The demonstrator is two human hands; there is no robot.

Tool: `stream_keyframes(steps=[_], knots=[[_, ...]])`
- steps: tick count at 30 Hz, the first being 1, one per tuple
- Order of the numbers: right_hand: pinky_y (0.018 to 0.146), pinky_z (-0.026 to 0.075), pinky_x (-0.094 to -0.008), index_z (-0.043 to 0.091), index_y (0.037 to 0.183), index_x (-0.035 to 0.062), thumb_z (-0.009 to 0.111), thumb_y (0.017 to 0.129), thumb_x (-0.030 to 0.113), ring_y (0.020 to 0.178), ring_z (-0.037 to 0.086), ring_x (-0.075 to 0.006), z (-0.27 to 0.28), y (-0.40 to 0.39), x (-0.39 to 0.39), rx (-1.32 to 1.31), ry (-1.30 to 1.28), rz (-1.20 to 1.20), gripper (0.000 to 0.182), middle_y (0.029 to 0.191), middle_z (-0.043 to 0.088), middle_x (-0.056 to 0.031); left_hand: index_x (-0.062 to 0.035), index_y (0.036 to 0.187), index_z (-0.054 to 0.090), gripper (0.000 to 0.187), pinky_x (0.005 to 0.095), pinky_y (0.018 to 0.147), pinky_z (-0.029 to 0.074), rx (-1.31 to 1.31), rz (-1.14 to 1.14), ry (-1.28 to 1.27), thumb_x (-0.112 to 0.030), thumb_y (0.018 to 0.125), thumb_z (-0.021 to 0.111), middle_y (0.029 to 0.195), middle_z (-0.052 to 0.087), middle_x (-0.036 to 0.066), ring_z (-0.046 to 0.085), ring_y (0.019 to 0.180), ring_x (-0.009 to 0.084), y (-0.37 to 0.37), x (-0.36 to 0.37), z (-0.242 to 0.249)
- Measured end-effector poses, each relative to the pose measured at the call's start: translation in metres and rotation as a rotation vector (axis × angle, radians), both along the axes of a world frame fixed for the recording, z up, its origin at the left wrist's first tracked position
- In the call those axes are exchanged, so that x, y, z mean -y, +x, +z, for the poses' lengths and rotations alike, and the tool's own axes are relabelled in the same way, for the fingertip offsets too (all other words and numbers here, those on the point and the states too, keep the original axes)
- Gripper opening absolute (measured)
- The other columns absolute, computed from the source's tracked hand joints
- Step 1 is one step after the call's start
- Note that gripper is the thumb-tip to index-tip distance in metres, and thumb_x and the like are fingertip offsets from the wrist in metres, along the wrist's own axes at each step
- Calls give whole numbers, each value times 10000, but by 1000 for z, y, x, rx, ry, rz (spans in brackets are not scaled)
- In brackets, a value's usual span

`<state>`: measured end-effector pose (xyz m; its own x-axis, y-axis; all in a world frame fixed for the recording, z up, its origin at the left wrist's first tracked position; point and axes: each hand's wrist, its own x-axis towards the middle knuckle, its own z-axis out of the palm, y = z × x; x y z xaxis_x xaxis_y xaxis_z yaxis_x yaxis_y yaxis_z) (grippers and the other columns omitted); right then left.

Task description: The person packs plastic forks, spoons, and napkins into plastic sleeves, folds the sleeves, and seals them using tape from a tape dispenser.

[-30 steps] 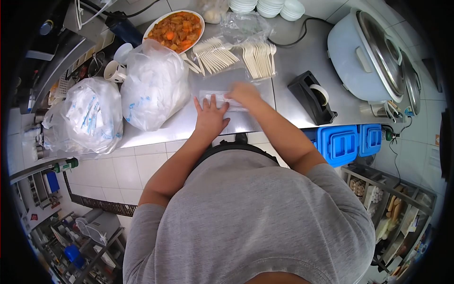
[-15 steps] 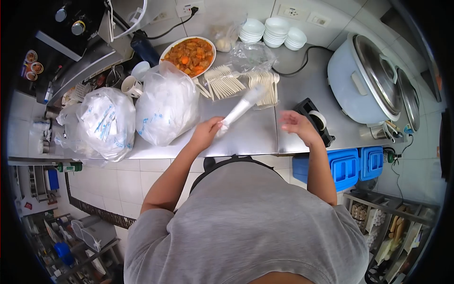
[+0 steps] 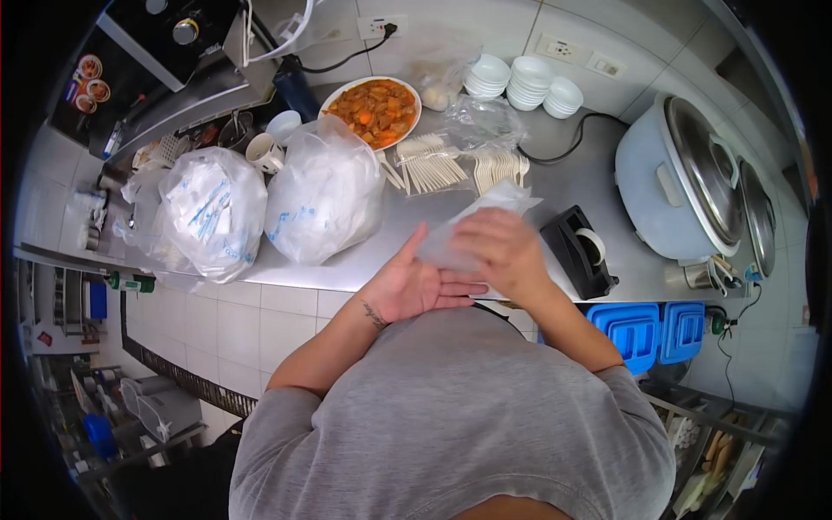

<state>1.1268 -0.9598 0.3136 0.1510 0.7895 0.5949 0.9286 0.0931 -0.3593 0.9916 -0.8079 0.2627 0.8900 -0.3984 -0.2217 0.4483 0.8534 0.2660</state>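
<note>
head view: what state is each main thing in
Left hand, open, palm up
Right hand, fingers curled, blurred
Translucent plastic, touching right hand
Plate of stew, full, uncovered
White bowls, stacked
Plastic bags, bulging
Pale cutlery, fanned out
Black tape dispenser, loaded
Rice cooker, covered
Blue bins, closed
Black plug, plugged in

Close above the shirt (image 3: 451, 399), 1 head-worn camera faces forward, down toward the counter (image 3: 582, 182).

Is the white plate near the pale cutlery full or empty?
Full: chunky orange-brown food covers the white plate almost to its rim.
</note>
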Motion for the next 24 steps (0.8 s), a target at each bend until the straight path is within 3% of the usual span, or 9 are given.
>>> stream_keyframes(steps=[2, 6, 8, 11, 14, 17, 20, 23, 24], knots=[[901, 506, -392, 672, 948, 114, 680, 642, 106, 928, 633, -252, -7, -12, 4, 36, 1, 117, 306, 932, 675, -54, 22, 1343, 419, 638, 411, 1012, 420, -53, 96, -1, -485, 958, 461, 1278, 530, 219, 530, 1188, 290, 2, 7, 27], [834, 538, -363, 699, 900, 81, 658, 671, 12, 921, 660, -256, -16, -25, 16, -167, -23, 182, 243, 934, 694, -55, 1, 1286, 474, 421, 381, 947, 476, -154, 93, 318, -218, 935, 551, 1205, 586, 165, 598, 1088, 253, 3, 0, 17], [803, 543, -366, 701, 912, 76, 658, 696, 5, 894, 665, -273, -19, -23, 24, -221, -57, 169, 232, 911, 699, -61, -3, 1278, 479, 392, 362, 927, 488, -233, 162, 337, -84, 903, 562, 1184, 600, 145, 620, 1045, 239, 7, 6, 18], [726, 524, -342, 696, 948, 72, 671, 775, 70, 799, 664, -214, -33, -23, 30, -426, -58, 63, 175, 841, 691, -64, -1, 1285, 469, 403, 361, 932, 483, -144, 243, 329, -29, 887, 523, 1197, 595, 140, 607, 1069, 231, 14, 15, 5], [669, 508, -286, 691, 946, 28, 676, 831, 98, 723, 634, -123, -26, -28, 32, -927, -56, -176, 135, 788, 691, -57, -6, 1324, 420, 461, 360, 946, 474, -11, 383, 331, 4, 871, 506, 1244, 563, 132, 576, 1124, 221, 23, 18, 11], [622, 479, -241, 684, 955, 0, 685, 864, 149, 695, 586, -60, -23, -23, 29, -1141, -23, -248, 175, 781, 685, -47, -2, 1311, 408, 437, 322, 975, 442, 132, 508, 695, -47, 896, 537, 1240, 549, 110, 551, 1144, 193, 29, 33, 7], [608, 474, -231, 681, 936, -13, 689, 861, 158, 671, 589, -69, -25, -22, 29, -1263, 81, -297, 187, 775, 675, -43, -13, 1329, 381, 433, 302, 965, 425, 183, 479, 440, -119, 941, 540, 1241, 533, 84, 519, 1154, 158, 29, 44, 17], [609, 473, -231, 680, 930, -13, 689, 864, 168, 670, 585, -64, -29, -22, 34, -1319, 141, -315, 192, 767, 669, -39, -19, 1324, 395, 415, 287, 943, 418, 349, 483, 1012, -181, 969, 535, 1225, 542, 76, 506, 1135, 137, 34, 54, 8], [615, 474, -229, 680, 931, -9, 686, 866, 169, 673, 583, -63, -28, -21, 39, -1315, 140, -346, 190, 763, 665, -34, -18, 1321, 400, 407, 284, 945, 412, 307, 511, 959, -178, 971, 533, 1220, 545, 77, 502, 1132, 133, 37, 56, 6]])
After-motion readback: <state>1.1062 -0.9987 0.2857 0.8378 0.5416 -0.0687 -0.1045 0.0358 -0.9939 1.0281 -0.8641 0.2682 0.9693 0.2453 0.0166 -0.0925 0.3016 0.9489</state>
